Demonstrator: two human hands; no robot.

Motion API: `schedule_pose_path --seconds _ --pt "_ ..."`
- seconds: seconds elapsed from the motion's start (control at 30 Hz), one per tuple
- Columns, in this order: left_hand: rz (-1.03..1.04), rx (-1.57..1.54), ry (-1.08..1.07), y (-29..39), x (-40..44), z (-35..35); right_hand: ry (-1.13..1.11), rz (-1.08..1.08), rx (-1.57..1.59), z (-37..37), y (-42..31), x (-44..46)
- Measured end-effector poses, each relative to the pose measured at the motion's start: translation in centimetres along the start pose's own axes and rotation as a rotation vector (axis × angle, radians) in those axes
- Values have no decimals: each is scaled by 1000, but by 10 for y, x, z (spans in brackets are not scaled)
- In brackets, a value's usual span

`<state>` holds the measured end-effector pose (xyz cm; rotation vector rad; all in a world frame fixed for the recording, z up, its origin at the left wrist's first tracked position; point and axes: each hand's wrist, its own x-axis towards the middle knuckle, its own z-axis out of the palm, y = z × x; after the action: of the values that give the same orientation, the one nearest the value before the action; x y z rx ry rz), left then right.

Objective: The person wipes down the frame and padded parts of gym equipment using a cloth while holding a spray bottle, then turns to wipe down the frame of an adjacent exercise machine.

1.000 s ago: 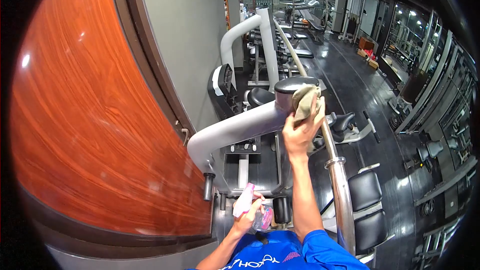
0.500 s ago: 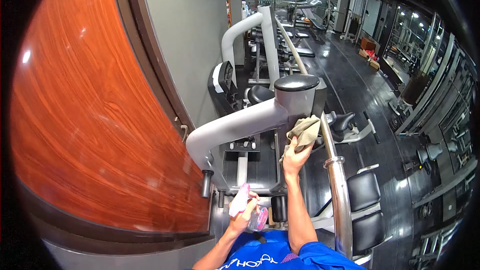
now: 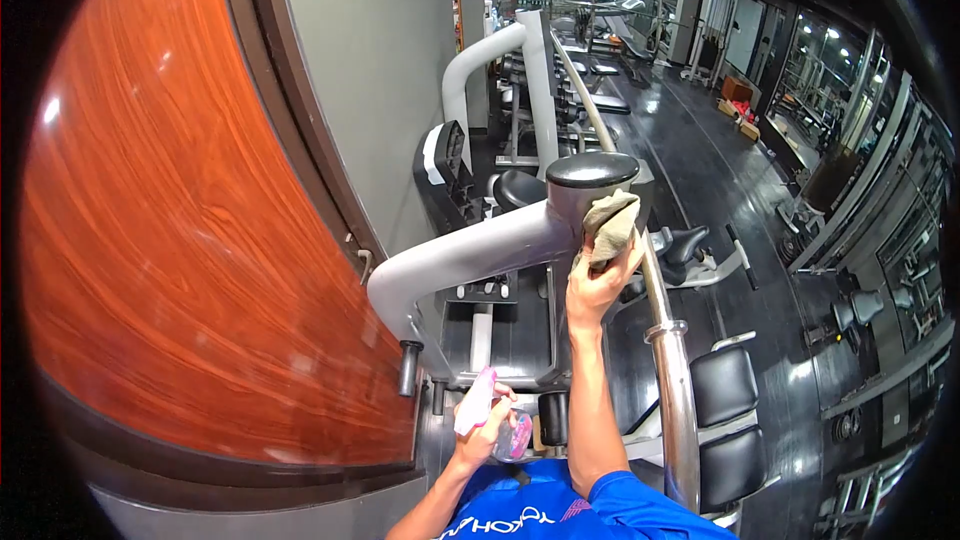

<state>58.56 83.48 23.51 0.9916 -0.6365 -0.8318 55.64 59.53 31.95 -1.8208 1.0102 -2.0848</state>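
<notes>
My right hand [image 3: 597, 290] is closed on a beige cloth [image 3: 611, 223] and presses it against the grey upright post of a gym machine, just below its black oval cap [image 3: 592, 170]. From that post a thick grey curved tube [image 3: 465, 247] bends down to the left. Low in front of my body, my left hand [image 3: 484, 424] is wrapped round a spray bottle [image 3: 513, 437] with a white and pink trigger head and a clear body with a pink label. Part of the bottle is hidden behind my fingers.
A shiny metal rail [image 3: 676, 390] runs beside my right arm. A wood-grain panel [image 3: 200, 220] fills the left side. Black padded seats [image 3: 725, 380] stand to the right of the rail. Dark floor [image 3: 700, 130] leads back past more machines.
My right hand and the cloth have moved up the post, closer to the black cap. My left hand and the bottle stay nearly in place.
</notes>
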Motion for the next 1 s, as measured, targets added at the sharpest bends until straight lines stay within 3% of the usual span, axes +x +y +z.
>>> schedule_pose_path --seconds 0.3,0.6,0.7,0.93,1.0 --pt "-40 18 -1 -2 5 15 -64 48 32 -6 6 -4" --pt "-21 44 -46 -1 8 13 -94 -98 -92 -10 40 -38" --pt "-26 43 -36 0 7 12 -95 -9 -57 -13 43 -51" --pt "-52 77 -12 1 5 11 66 -76 161 -15 -9 20" --pt "-53 110 -25 0 5 13 11 -74 -16 -12 -21 43"
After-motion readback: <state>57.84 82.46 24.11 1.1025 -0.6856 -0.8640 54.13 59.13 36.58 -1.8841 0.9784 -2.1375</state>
